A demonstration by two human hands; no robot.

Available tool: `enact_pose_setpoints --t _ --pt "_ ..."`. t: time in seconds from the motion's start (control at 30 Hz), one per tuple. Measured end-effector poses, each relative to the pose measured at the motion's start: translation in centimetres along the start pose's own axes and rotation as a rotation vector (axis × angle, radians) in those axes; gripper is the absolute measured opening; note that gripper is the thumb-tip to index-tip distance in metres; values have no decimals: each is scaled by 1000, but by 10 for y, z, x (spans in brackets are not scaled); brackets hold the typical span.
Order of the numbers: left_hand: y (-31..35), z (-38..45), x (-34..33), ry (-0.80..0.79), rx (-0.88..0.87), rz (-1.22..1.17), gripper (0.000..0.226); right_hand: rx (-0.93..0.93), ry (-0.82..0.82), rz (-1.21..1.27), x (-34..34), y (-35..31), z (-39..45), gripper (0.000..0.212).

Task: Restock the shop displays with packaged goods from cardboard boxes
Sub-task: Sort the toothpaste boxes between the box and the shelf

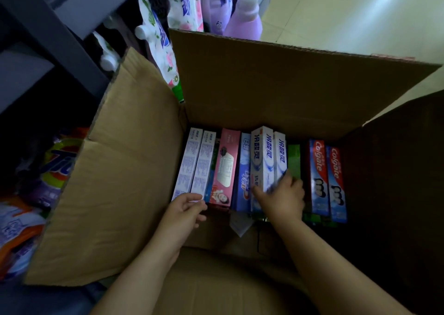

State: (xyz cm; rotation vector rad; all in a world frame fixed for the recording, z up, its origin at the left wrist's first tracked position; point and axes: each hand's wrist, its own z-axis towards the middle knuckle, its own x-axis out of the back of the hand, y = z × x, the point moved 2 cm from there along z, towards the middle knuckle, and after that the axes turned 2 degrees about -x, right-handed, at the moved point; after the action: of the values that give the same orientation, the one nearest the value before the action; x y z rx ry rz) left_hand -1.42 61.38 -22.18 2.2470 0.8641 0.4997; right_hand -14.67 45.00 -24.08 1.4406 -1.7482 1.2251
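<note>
Reaching down past the near flap into the box [240, 79], flaps splayed outward to free the way in. Right hand [282, 198] wrapped round the near end of two white cartons [268, 158], raised above the row, likely for lifting out. Left hand [186, 206] loosely curled, holding nothing, just near of the leftmost cartons [194, 164]. Colgate cartons [326, 177] lying right of the right hand.

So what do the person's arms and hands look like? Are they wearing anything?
Both arms are bare as far as the picture shows, with no sleeves. The left hand and right hand wear no gloves, and no rings, watch or bracelets are visible.
</note>
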Motion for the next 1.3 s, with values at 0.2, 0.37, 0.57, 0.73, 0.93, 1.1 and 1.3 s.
enact_pose_setpoints --t 0.2,0.37,0.57,0.73,0.93,1.1,1.3 --pt "3 -5 1 106 10 -67 13 536 -27 134 -3 -42 -33 64" --pt "5 -16 8 160 2 -72 18 803 -341 -148 -59 -75 -28 74" --pt "4 -31 14 176 41 -127 18 1029 -343 -483 -84 -106 -21 91" --pt "7 -30 19 210 101 -217 17 683 -356 107 -81 -89 -27 84" --pt "14 -38 27 223 157 -270 15 196 -308 454 -98 -82 -64 25" --pt "14 -44 36 184 187 -187 13 -173 -516 688 -125 -98 -63 63" --pt "10 -49 38 202 211 -155 12 -165 -599 769 -121 -87 -67 62"
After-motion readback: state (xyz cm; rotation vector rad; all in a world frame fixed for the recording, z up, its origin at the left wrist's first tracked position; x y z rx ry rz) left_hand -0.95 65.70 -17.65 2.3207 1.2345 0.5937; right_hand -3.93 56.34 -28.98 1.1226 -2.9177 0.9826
